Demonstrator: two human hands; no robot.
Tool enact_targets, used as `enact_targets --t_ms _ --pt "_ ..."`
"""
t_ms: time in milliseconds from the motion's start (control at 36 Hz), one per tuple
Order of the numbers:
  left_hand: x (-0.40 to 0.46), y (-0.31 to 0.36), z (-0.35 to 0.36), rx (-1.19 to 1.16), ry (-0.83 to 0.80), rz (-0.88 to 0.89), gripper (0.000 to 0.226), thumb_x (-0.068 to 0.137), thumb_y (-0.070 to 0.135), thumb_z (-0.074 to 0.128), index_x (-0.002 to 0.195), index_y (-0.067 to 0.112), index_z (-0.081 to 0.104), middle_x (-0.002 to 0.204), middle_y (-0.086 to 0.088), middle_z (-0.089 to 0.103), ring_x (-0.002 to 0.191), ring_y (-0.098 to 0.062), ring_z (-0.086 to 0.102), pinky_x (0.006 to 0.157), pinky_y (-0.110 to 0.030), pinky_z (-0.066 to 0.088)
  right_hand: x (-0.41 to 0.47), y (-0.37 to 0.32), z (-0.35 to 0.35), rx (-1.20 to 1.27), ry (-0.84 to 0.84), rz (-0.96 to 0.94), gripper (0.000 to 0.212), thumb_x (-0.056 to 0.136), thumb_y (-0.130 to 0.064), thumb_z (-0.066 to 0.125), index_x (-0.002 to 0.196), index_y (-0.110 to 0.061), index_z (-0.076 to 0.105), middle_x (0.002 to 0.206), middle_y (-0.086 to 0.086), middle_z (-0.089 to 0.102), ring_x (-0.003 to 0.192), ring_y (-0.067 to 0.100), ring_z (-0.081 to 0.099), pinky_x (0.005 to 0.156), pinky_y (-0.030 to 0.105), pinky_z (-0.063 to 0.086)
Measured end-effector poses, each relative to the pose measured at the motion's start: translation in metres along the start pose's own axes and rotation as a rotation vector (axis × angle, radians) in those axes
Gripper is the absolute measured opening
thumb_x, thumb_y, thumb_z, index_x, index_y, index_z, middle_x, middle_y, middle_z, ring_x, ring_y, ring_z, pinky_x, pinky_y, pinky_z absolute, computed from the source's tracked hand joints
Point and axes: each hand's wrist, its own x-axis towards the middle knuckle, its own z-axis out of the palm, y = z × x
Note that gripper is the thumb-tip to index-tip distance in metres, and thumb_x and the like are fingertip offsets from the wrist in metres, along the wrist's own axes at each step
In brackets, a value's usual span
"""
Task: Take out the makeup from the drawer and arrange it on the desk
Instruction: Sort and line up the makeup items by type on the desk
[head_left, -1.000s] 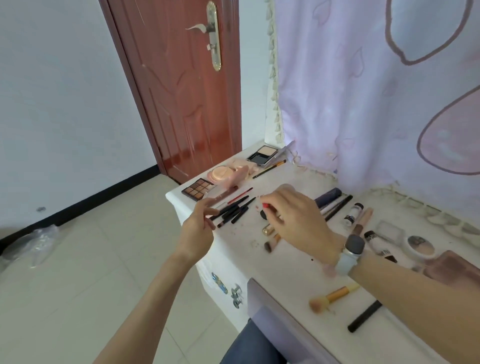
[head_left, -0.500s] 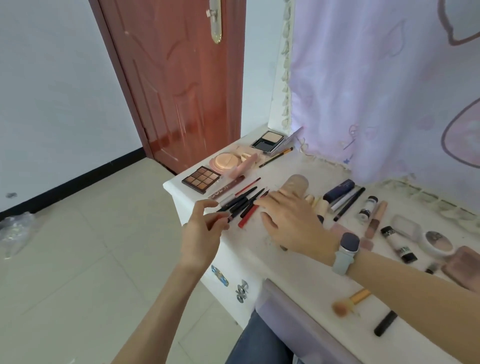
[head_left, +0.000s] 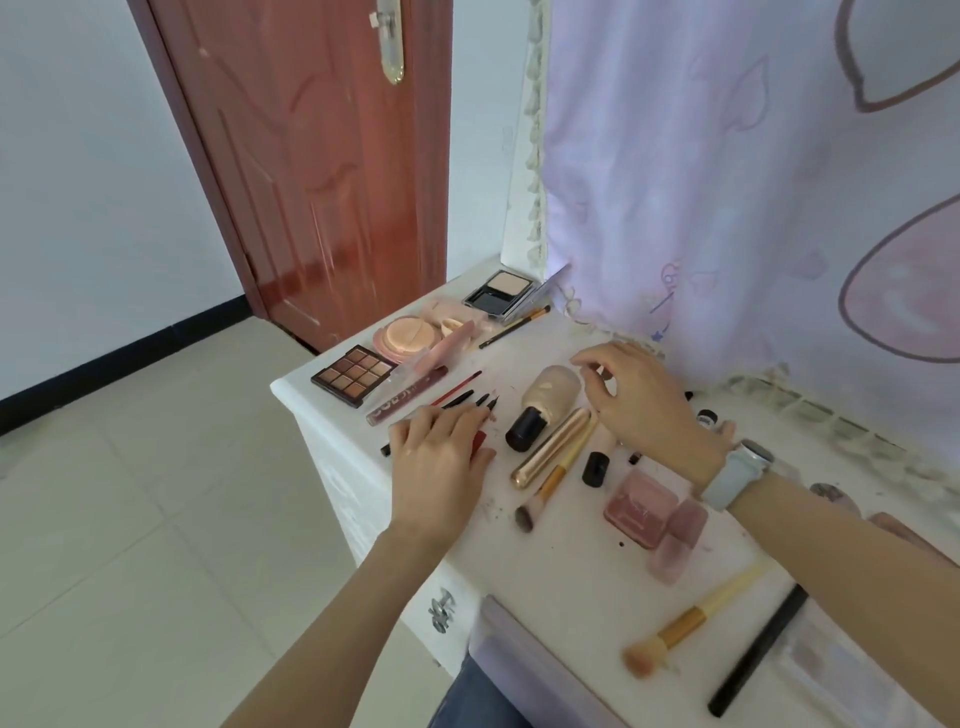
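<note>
**A:** Start me at the left edge. What am I looking at?

**B:** On my feed the eyeshadow palette (head_left: 354, 375) sits at the corner of the desk (head_left: 566, 551), with the round puff (head_left: 407, 335) and the open powder compact (head_left: 500, 292) behind it. I read that as the flat cases grouped together, well clear of the working space.

**A:** And the left hand (head_left: 439, 467)?

**B:** It lies palm down over the near ends of the row of slim pencils and liners (head_left: 460, 401). The fingers look fairly flat and pressing rather than curled — squaring up the row, I'd guess. I can't tell if anything is pinched underneath. A red stick (head_left: 479, 440) shows just beside the knuckles.

**A:** Middle of the desk?

**B:** The foundation bottle (head_left: 545, 402) lies on its side, black cap toward me, next to the gold tube (head_left: 551, 448) and a small brush (head_left: 548, 486). They lie roughly parallel, which suggests sorting by shape.

**A:** Right hand (head_left: 641, 402)?

**B:** It hovers just past the bottle's base with loosely curled fingers, holding nothing I can see. The two hands are apart, with the bottle between them.

**A:** Further right?

**B:** A pink compact (head_left: 641, 509), a bigger brush (head_left: 691, 626) and a black pencil (head_left: 758, 652), all more loosely strewn — probably still to be tidied. The drawer front (head_left: 524, 660) is at the bottom edge, and I can't see inside it.
</note>
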Motion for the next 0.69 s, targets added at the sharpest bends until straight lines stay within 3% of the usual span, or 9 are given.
enact_targets --t_ms 194,250,306,333,389,444,528,694 --pt "-0.009 -0.013 0.009 0.002 0.168 0.082 0.019 0.076 0.022 0.075 0.094 0.018 0.073 0.099 0.007 0.070 0.092 -0.026 0.061 0.080 -0.034 0.031 0.064 0.026 0.024 -0.140 -0.279 0.002 0.039 0.096 -0.010 0.038 0.132 -0.015 0.051 0.133 0.010 0.052 0.118 0.029 0.044 0.095 0.041 0.039" --pt "-0.010 -0.013 0.010 -0.001 0.175 0.079 0.016 0.079 0.021 0.068 0.093 0.018 0.074 0.098 0.008 0.070 0.091 -0.025 0.061 0.079 -0.036 0.033 0.083 0.031 0.033 -0.183 -0.398 0.015 0.042 0.096 -0.009 0.036 0.137 -0.017 0.045 0.131 0.014 0.053 0.105 0.026 0.046 0.089 0.040 0.042" --pt "-0.010 -0.011 0.010 -0.011 0.174 0.076 0.014 0.080 0.020 0.065 0.090 0.017 0.075 0.095 0.008 0.071 0.091 -0.024 0.061 0.077 -0.037 0.035 0.099 0.034 0.044 -0.206 -0.473 0.012 0.046 0.095 -0.007 0.035 0.139 -0.018 0.041 0.121 0.018 0.057 0.078 0.018 0.043 0.068 0.034 0.041" --pt "-0.010 -0.011 0.010 -0.012 0.173 0.076 0.014 0.081 0.019 0.065 0.090 0.017 0.075 0.095 0.008 0.071 0.091 -0.024 0.061 0.077 -0.037 0.036 0.105 0.035 0.048 -0.205 -0.499 0.013 0.047 0.095 -0.005 0.034 0.141 -0.018 0.039 0.123 0.017 0.056 0.073 0.017 0.041 0.062 0.032 0.038" --pt "-0.010 -0.011 0.009 -0.007 0.169 0.076 0.014 0.081 0.018 0.065 0.091 0.017 0.075 0.095 0.008 0.071 0.091 -0.024 0.061 0.076 -0.038 0.038 0.112 0.037 0.056 -0.194 -0.540 0.013 0.051 0.093 -0.001 0.034 0.142 -0.018 0.037 0.133 0.014 0.051 0.083 0.023 0.048 0.068 0.034 0.041" --pt "-0.010 -0.011 0.008 -0.010 0.163 0.074 0.016 0.081 0.017 0.064 0.092 0.017 0.075 0.096 0.007 0.071 0.092 -0.024 0.061 0.077 -0.038 0.038 0.113 0.041 0.062 -0.194 -0.534 -0.011 0.054 0.091 0.003 0.035 0.142 -0.017 0.037 0.143 0.010 0.042 0.105 0.030 0.051 0.085 0.042 0.046" --pt "-0.010 -0.010 0.008 -0.017 0.173 0.070 0.014 0.080 0.016 0.066 0.091 0.017 0.075 0.095 0.008 0.071 0.091 -0.023 0.061 0.077 -0.037 0.037 0.114 0.049 0.067 -0.274 -0.471 -0.068 0.055 0.091 0.002 0.037 0.141 -0.019 0.038 0.150 0.005 0.030 0.137 0.029 0.026 0.098 0.048 0.040" --pt "-0.010 -0.009 0.007 -0.020 0.175 0.056 0.013 0.081 0.017 0.065 0.089 0.018 0.075 0.095 0.008 0.071 0.093 -0.022 0.059 0.077 -0.037 0.036 0.114 0.055 0.070 -0.340 -0.408 -0.168 0.050 0.091 0.001 0.039 0.137 -0.017 0.045 0.147 0.006 0.034 0.142 0.028 0.012 0.094 0.041 0.042"
